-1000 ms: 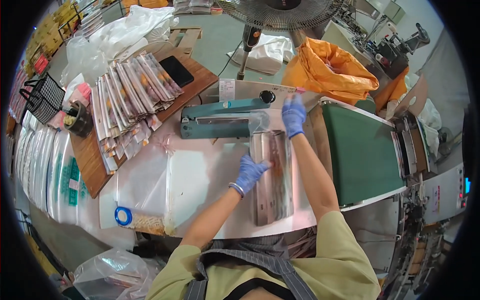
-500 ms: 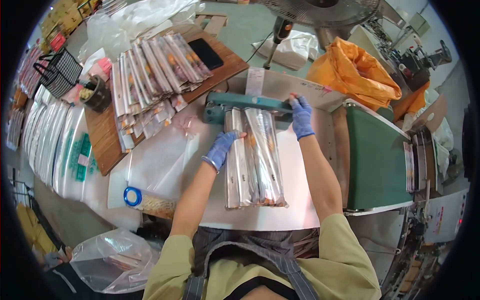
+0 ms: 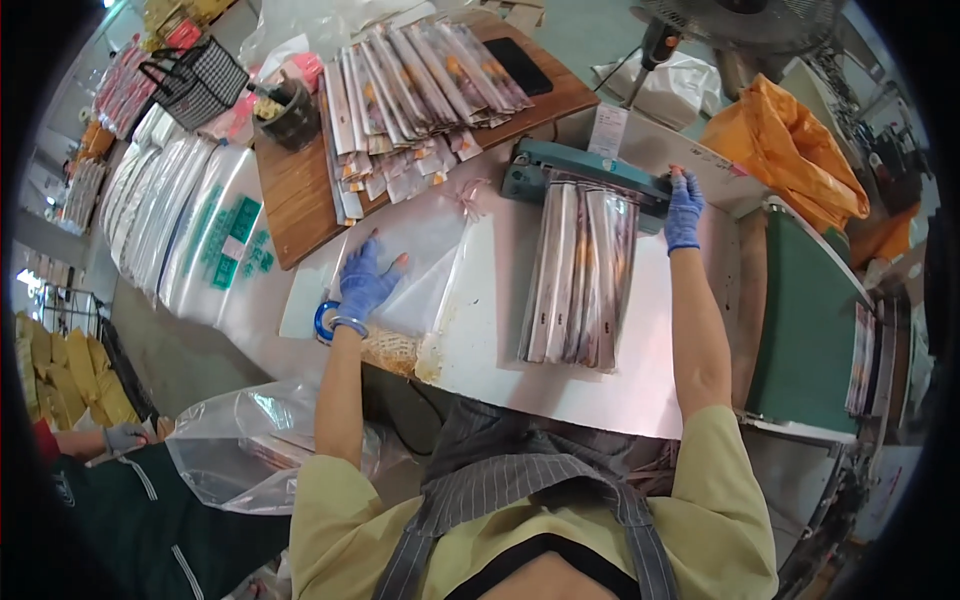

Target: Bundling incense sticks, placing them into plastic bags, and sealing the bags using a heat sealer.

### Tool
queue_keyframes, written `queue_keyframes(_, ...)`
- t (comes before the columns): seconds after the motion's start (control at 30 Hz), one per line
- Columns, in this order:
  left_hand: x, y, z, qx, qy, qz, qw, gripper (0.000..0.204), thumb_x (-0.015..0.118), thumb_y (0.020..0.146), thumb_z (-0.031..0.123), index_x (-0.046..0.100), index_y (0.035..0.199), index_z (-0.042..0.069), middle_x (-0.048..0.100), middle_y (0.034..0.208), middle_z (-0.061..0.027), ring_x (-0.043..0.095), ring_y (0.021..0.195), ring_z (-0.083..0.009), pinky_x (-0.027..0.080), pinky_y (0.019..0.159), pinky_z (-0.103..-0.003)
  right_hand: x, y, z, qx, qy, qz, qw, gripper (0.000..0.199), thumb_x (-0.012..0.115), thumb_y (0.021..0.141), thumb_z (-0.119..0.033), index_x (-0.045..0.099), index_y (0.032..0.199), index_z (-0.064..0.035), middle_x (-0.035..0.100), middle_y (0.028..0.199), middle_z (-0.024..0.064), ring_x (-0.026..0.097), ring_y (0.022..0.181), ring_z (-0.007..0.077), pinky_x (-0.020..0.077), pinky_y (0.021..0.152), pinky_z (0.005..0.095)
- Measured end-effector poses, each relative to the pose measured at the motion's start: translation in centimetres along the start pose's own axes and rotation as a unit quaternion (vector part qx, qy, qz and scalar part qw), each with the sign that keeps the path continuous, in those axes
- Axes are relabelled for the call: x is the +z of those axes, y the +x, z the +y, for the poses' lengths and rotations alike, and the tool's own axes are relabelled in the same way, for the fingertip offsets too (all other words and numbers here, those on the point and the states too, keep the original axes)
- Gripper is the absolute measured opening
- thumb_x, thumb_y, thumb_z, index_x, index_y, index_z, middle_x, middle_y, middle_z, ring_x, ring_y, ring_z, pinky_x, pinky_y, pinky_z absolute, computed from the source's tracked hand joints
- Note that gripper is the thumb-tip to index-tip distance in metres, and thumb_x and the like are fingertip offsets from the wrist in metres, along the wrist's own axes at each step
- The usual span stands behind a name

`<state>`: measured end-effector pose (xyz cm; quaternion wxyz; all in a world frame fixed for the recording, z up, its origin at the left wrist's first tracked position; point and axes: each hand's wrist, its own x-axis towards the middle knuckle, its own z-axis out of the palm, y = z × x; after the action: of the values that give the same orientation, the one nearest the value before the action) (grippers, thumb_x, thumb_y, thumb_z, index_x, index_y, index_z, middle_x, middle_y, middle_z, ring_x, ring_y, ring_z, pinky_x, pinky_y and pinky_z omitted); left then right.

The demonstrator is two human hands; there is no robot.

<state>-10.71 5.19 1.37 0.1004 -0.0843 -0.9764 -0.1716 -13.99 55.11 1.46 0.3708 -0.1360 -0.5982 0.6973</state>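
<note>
My right hand point(image 3: 685, 210), in a blue fingerless-style glove, is closed on the right end of a teal hand-operated bag sealer point(image 3: 585, 166). Under the sealer's bar lies the top end of a clear plastic bag of long flat packets point(image 3: 578, 285), stretched toward me over the white table. My left hand point(image 3: 366, 283), gloved the same way, is open with fingers spread. It rests on or just above a pile of flat clear plastic bags point(image 3: 425, 280). A blue tape roll point(image 3: 326, 320) sits beside that wrist.
Rows of similar packets point(image 3: 400, 90) and a black phone point(image 3: 518, 65) lie on a wooden board point(image 3: 285, 215). A fan point(image 3: 745, 20) stands behind, an orange sack point(image 3: 785, 150) to the right. At lower left, another person's gloved hand point(image 3: 128, 437) is near a large clear bag point(image 3: 230, 440).
My left hand has left the packets and moved left to the flat plastic bags, its fingers opening. My right hand stays at the sealer. The whole view has shifted; more of the other person shows.
</note>
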Motion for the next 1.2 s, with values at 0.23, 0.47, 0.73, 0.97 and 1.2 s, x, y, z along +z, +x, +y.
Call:
queue_keyframes(0.23, -0.8, -4.0, -1.0, -0.061, -0.077, -0.169, 0.981, 0.049, 0.066, 0.070, 0.038, 0.056, 0.097, -0.001, 0.059, 0.087, -0.0161, 0.056, 0.078, -0.0267, 0.045, 0.074, -0.034, 2.8, -17.1, -1.0, -0.130, -0.436, -0.146, 0.878, 0.075, 0.071, 0.064, -0.034, 0.040, 0.123, -0.0001, 0.038, 0.125, 0.0239, 0.039, 0.112, 0.0393, 0.0350, 0.094, 0.0396)
queue_keyframes(0.47, -1.2, -5.5, 7.7, 0.027, -0.306, -0.081, 0.948, 0.029, 0.072, 0.064, 0.023, 0.055, 0.059, 0.001, 0.052, 0.051, -0.0092, 0.046, 0.044, -0.0172, 0.041, 0.047, -0.030, 6.2, -27.1, -7.0, -0.133, -0.314, -0.248, 0.907, 0.032, 0.066, 0.072, -0.012, 0.056, 0.099, 0.0000, 0.049, 0.110, 0.0170, 0.049, 0.102, 0.0330, 0.0399, 0.088, 0.0364)
queue_keyframes(0.73, 0.7, -4.9, 6.8, -0.163, -0.445, 0.054, 0.879, 0.037, 0.069, 0.070, 0.028, 0.053, 0.094, 0.005, 0.057, 0.088, -0.0113, 0.056, 0.071, -0.0238, 0.046, 0.064, -0.033, 7.2, -28.1, -8.8, 0.034, -0.162, -0.283, 0.945, 0.013, 0.057, 0.078, -0.004, 0.057, 0.090, 0.0018, 0.054, 0.097, 0.0115, 0.055, 0.086, 0.0207, 0.0423, 0.078, 0.0262)
queue_keyframes(0.97, 1.0, -8.7, 8.0, -0.031, -0.123, -0.055, 0.990, 0.050, 0.066, 0.068, 0.045, 0.060, 0.095, 0.003, 0.059, 0.084, -0.0131, 0.057, 0.082, -0.0286, 0.044, 0.074, -0.037, 6.3, -28.2, -6.3, -0.009, -0.163, -0.283, 0.945, 0.009, 0.057, 0.078, -0.002, 0.058, 0.086, 0.0015, 0.054, 0.094, 0.0097, 0.056, 0.084, 0.0204, 0.0425, 0.076, 0.0257)
queue_keyframes(1.2, -1.2, -4.7, 8.2, -0.079, -0.352, -0.089, 0.928, 0.030, 0.079, 0.063, 0.020, 0.055, 0.067, 0.002, 0.047, 0.058, -0.0011, 0.036, 0.056, -0.0070, 0.034, 0.045, -0.025, 8.7, -26.7, -7.5, 0.053, -0.138, -0.261, 0.954, 0.013, 0.061, 0.076, -0.006, 0.057, 0.087, -0.0002, 0.053, 0.090, 0.0112, 0.055, 0.081, 0.0222, 0.0431, 0.074, 0.0276)
